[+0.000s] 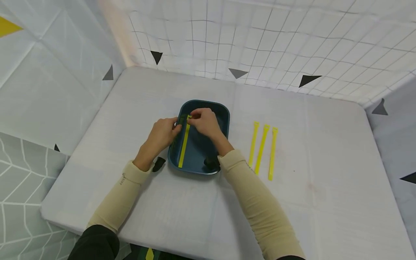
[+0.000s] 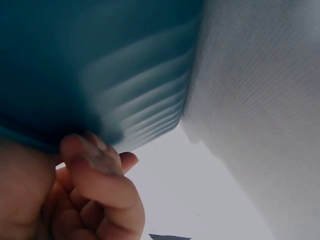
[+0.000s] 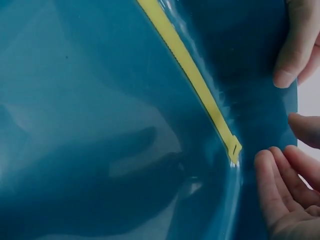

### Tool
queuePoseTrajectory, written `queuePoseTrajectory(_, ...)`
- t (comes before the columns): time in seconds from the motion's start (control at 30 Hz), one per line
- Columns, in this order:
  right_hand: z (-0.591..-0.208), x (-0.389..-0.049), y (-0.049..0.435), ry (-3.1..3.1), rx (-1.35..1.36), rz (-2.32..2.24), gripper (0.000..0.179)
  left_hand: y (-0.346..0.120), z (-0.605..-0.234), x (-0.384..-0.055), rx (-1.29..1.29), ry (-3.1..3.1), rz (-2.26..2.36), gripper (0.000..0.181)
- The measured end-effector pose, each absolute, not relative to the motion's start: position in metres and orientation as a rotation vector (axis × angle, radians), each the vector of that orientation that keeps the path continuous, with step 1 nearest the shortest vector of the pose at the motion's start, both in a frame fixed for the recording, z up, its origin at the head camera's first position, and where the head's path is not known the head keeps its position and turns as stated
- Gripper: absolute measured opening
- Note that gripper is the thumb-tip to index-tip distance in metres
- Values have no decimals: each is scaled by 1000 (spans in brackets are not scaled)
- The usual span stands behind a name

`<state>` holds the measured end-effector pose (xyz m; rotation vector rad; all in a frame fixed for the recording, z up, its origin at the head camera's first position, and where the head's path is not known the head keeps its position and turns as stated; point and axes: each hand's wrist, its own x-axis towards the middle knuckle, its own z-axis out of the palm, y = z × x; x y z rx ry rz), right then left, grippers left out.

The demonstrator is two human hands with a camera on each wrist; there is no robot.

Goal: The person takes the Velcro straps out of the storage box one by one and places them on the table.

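Observation:
A dark teal tray (image 1: pixel 198 146) stands on the white-covered table, its ribbed outer wall filling much of the left wrist view. Along its left side inside lies a narrow yellow strip (image 1: pixel 184 148) with a slotted head at the far end. My left hand (image 1: pixel 161 134) holds the tray's left rim, thumb on the inner side and fingers outside. My right hand (image 1: pixel 206 123) hovers over the strip's far end. In the right wrist view its thumb and fingers are parted close beside the slotted head (image 3: pixel 234 149), with nothing between them.
Three more yellow strips, a left one (image 1: pixel 254 142), a middle one (image 1: pixel 262 148) and a right one (image 1: pixel 273 153), lie side by side to the right of the tray. A white grid-patterned curtain (image 1: pixel 214 39) hangs behind the table (image 1: pixel 325 151).

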<state>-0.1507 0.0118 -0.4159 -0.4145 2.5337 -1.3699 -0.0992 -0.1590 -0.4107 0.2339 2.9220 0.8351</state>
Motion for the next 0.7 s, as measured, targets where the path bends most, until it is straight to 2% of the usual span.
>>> queuePoseTrajectory(0.7,-424,-159,-6,2552,-354,-1105,54,-159,-411,-100,255,2944,812,18)
